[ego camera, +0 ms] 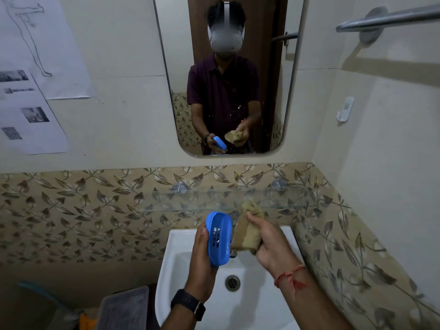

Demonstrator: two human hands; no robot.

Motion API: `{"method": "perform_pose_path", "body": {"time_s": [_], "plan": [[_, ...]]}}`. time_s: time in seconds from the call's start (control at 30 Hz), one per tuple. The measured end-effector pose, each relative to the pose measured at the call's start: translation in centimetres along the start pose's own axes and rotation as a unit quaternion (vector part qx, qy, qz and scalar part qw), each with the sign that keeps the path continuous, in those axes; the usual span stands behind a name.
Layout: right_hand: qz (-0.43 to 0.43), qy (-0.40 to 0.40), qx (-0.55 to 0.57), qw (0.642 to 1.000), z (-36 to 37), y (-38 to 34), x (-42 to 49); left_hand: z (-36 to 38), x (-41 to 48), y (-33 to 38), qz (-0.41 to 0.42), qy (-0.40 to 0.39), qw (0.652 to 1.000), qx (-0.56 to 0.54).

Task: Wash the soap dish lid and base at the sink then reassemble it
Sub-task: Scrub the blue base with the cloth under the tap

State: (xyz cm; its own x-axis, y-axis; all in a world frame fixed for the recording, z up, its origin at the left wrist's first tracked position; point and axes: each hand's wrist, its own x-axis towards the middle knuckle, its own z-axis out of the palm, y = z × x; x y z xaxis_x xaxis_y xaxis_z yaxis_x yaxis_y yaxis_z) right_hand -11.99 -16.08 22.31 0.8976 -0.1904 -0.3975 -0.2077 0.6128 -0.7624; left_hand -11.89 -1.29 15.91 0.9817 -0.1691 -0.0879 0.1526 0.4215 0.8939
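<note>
I see the left hand point(202, 258) gripping the blue soap dish piece point(217, 236) over the sink point(171, 258) — long axis 12-to-6, slotted face (holes showing) toward 3 o'clock — while the right hand point(269, 244) clutches a tan cloth point(247, 232).

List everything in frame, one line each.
soap dish part: 1, blue, slotted, over the sink
cloth: 1, tan, right of the dish part
sink: 1, white, below both hands
drain: 1, metal, sink bottom
glass shelf: 1, clear, on patterned tiles above the sink
mirror: 1, wall above the shelf
towel bar: 1, chrome, upper right
wall hook: 1, white, right wall
paper sheets: at least 2, white, printed, left wall
box: 1, grey, lower left
watch: 1, black, left wrist
thread: 1, red, right wrist
left hand: grips the soap dish part
right hand: grips the cloth
</note>
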Motion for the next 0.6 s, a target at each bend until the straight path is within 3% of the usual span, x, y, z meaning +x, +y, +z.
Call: {"method": "perform_pose_path", "body": {"time_s": [0.1, 0.2, 0.3, 0.37, 0.43, 0.5, 0.53, 0.6], "plan": [[-0.11, 0.008, -0.188, 0.976, 0.3, 1.1, 0.3, 0.2, 0.2, -0.1, -0.006, 0.005, 1.0, -0.009], [-0.232, -0.012, -0.364, 0.902, 0.9, 3.4, 0.3, 1.3, 0.0, -0.1, -0.007, 0.001, 1.0, -0.011], [-0.315, -0.108, -0.431, 0.839, 0.9, 4.2, -0.1, 1.4, 0.2, 0.4, -0.029, 0.02, 0.999, -0.03], [-0.338, -0.188, -0.495, 0.778, -0.1, 4.2, -0.1, 0.9, 0.5, 0.8, -0.038, 0.04, 0.998, -0.038], [-0.34, -0.252, -0.586, 0.691, -1.3, 3.8, 0.2, 0.3, 0.9, 1.0, -0.036, 0.051, 0.997, -0.05], [-0.314, -0.26, -0.678, 0.612, -2.1, 2.8, 0.8, 0.0, 1.1, 0.9, -0.031, 0.054, 0.996, -0.063], [-0.306, -0.243, -0.706, 0.591, -2.2, 2.2, 1.0, 0.0, 1.1, 0.8, -0.032, 0.053, 0.996, -0.067], [-0.313, -0.19, -0.706, 0.607, -2.0, 1.5, 1.5, 0.6, 1.0, 0.5, -0.039, 0.041, 0.996, -0.065]]}}
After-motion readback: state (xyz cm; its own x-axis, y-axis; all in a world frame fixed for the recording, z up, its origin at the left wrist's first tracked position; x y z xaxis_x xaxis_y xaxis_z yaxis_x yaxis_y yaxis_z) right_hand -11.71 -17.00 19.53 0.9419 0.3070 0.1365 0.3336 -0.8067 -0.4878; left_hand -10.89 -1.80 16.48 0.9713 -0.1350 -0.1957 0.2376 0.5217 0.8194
